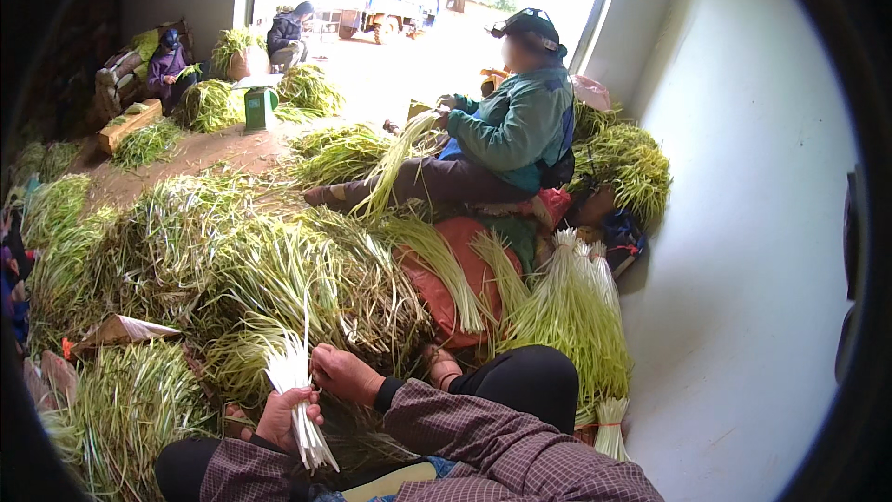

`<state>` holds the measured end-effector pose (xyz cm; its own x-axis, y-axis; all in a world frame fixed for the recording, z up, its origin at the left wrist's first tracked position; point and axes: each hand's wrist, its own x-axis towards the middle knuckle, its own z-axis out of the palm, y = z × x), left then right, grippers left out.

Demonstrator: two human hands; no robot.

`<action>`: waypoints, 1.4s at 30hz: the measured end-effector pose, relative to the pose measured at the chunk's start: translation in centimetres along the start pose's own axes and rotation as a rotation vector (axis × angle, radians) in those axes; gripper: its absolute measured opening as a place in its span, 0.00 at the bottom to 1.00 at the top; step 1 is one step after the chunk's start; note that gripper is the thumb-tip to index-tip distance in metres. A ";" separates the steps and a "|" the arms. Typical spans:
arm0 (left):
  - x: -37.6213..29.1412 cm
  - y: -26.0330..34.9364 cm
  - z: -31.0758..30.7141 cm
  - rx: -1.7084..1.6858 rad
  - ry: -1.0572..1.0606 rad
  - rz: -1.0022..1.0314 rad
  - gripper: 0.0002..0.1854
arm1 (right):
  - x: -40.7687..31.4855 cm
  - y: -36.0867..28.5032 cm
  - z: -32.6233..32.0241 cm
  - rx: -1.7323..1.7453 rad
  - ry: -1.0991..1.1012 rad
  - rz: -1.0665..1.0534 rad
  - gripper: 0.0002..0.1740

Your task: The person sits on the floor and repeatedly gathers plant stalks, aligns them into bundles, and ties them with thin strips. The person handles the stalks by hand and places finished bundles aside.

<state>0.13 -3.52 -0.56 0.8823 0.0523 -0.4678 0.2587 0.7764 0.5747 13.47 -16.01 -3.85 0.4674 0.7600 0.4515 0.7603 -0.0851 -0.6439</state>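
Observation:
My left hand (284, 417) is closed around a bundle of pale, leafy vegetable stalks (291, 368), whose white ends point down toward my lap. Just right of the bundle, at its upper part, is my right hand (345, 371), its fingers bent at a thin stalk beside the bundle; how firmly they hold it is hard to see. A big heap of long green and yellow leafy stalks (279, 272) lies in front of both hands. Tied bundles of yellow-green stalks (571, 321) stand to the right of my knee, with a smaller tied bundle (611, 429) below them.
A person in a green jacket (516, 125) sits ahead, holding long stalks. Loose stalks lie on a red sack (453, 279). A white wall (739, 223) rises at right. Farther back are a green scale (259, 108), a wooden block (130, 127) and two more people by a bright doorway.

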 end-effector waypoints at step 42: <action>-5.3 16.0 -6.2 -0.492 -0.739 0.573 0.07 | 3.7 12.2 1.6 -0.121 -0.036 0.420 0.10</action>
<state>-2.86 12.48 6.98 0.8849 0.2244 0.4081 -0.3143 0.9344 0.1676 23.77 -13.18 -11.05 0.7328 0.6652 0.1432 0.5564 -0.4648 -0.6887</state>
